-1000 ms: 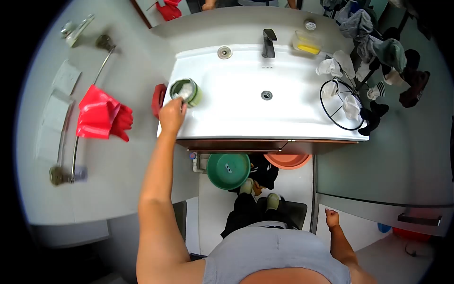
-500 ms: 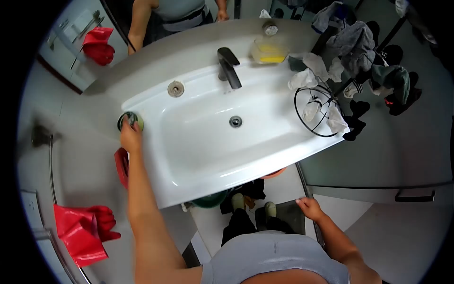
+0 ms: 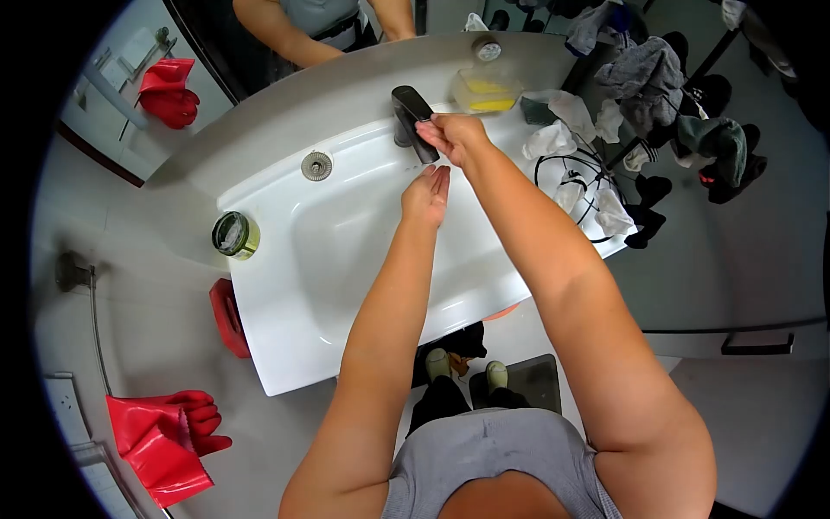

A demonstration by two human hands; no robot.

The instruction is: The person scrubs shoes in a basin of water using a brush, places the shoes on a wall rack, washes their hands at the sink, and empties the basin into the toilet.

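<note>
My left hand (image 3: 425,197) is just below the spout tip of the dark faucet (image 3: 415,121), over the white sink (image 3: 354,259). Its fingers are stretched out, slightly cupped, and nothing shows in them. My right hand (image 3: 458,137) reaches the faucet's right side. Its fingertips are at the lever's edge, spread a little, palm turned partly upward. Whether water runs from the spout I cannot tell. On the sink's left rim stands an uncapped jar (image 3: 235,234) with a dark green mouth and pale contents, apart from both hands.
Red rubber gloves (image 3: 169,441) hang on the left wall rail. A red basin (image 3: 228,318) shows beside the sink. A round drain-like disc (image 3: 316,165) and a clear yellow-filled box (image 3: 486,93) are on the back ledge. Socks (image 3: 644,82) hang on a rack at right.
My left hand has left the jar and moved right to beneath the spout. My right hand has risen from beside my body to the faucet.
</note>
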